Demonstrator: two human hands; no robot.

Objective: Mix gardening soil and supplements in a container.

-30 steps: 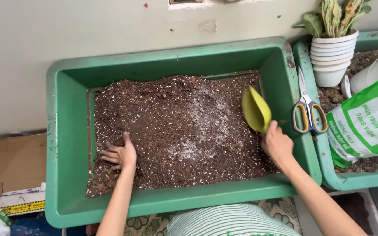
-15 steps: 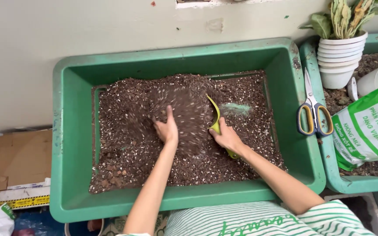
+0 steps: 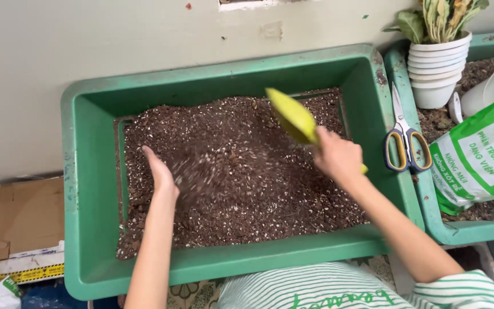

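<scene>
The right hand point(image 3: 338, 157) is wrapped tight around the handle of a yellow-green scoop point(image 3: 294, 118), its smooth, pointed blade lifted above the far right part of the soil mix point(image 3: 241, 189) in the big green tub point(image 3: 87, 189). The left hand point(image 3: 160, 171) is open, fingers together and edge down, pressed into the mix toward the tub's left side; the grains beside it are blurred. The mix is loose, dark brown and crumbly, flecked with pale bits, and fills the tub's flat floor unevenly. A judgement on risk: the scoop is raised and tilted near the tub's right wall, so a quick flick could throw grains over that rim onto the scissors point(image 3: 407, 143), which lie on the rim just right of the tub with yellow and grey handles. The loose grains would scatter easily. Further right of the tub, a second green tray point(image 3: 458, 229) holds a glossy green-and-white bag point(image 3: 481, 154) and a stack of white ribbed pots point(image 3: 437, 68) with a leafy plant. Left of the tub lies flat brown cardboard point(image 3: 21, 217).
</scene>
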